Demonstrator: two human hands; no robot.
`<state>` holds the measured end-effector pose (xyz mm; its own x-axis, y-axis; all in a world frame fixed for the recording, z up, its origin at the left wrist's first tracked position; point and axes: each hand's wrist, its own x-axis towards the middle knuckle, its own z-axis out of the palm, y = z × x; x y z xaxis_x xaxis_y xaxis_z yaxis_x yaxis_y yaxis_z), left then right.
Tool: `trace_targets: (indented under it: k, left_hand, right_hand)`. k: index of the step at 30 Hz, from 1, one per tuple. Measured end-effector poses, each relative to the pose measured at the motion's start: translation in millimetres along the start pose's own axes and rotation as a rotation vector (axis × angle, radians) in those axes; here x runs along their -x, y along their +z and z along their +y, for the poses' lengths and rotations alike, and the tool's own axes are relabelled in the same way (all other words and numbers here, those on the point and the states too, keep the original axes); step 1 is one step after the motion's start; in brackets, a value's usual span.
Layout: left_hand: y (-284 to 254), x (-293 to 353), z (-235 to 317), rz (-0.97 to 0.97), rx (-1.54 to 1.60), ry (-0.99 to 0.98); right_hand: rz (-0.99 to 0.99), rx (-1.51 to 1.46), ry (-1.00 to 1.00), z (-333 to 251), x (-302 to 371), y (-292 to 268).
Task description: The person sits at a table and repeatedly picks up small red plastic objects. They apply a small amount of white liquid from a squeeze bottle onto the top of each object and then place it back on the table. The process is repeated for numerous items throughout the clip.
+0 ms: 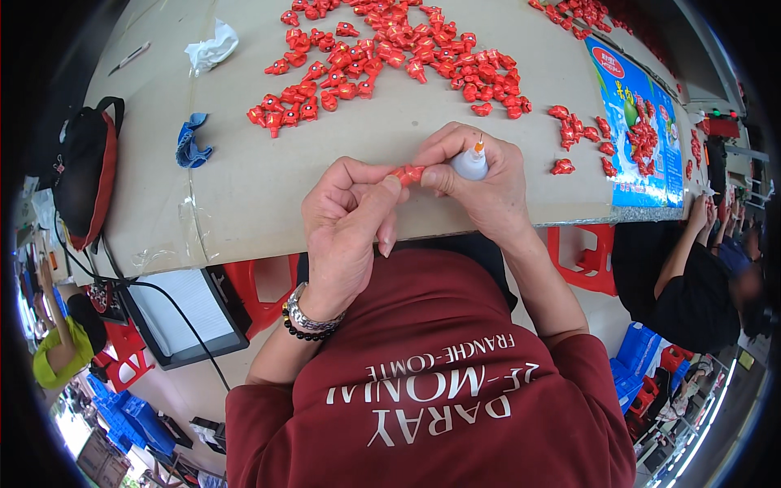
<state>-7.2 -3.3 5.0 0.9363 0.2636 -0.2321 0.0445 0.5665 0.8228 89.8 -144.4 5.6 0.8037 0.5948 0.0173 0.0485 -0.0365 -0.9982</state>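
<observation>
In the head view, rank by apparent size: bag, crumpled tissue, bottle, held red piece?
1. Bag
2. Crumpled tissue
3. Bottle, partly hidden
4. Held red piece, partly hidden too

The left hand (346, 220) and right hand (492, 187) pinch a small red piece (410, 174). The right also holds a white bottle (469, 164). Similar pieces (348, 90) lie scattered across the worktop (260, 199).

- Sm. red pc. (411, 175) btwn L hand (351, 213) & R hand (490, 180): glossy, prob. plastic
- Bottle (471, 165) in R hand: smooth, translucent plastic
- Red pcs. (415, 57) beyond hands: glossy, same look
- Tabletop (252, 215) beyond hands: matt, smooth
- Tape (192, 228) left of L hand: shiny, clear
- Tissue (213, 49), far left of hands: matt, crumpled paper
- Printed sheet (651, 189) right of R hand: glossy
- Wristband (303, 311) nr. L hand: shiny metal
- Shirt (382, 325) nearer than hands: matt cloth
</observation>
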Motion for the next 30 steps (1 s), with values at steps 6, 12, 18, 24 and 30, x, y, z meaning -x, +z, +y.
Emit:
trace_targets:
  k: [6,12,18,24,30]
  left_hand:
    - [-2.7,1.9,-5.6,-0.026,-0.084,0.067]
    - [-2.9,2.8,-6.7,-0.015,-0.198,0.135]
    - [-1.8,3.8,-5.8,-0.016,-0.300,0.185]
    - [-1.3,2.2,-5.9,-0.022,-0.316,0.185]
    - [-0.8,2.1,-6.6,-0.022,-0.294,0.181]
  right_hand:
    - [-0.013,-0.011,-0.053,1.6,1.1,-2.0]
    - [-0.021,-0.010,-0.062,0.1,1.1,-1.5]
    - [0.002,-0.015,-0.066,-0.6,0.3,-0.4]
    - [0.008,-0.039,-0.038,-0.7,0.0,-0.8]
    - [-0.021,-0.030,-0.052,1.9,0.2,-3.1]
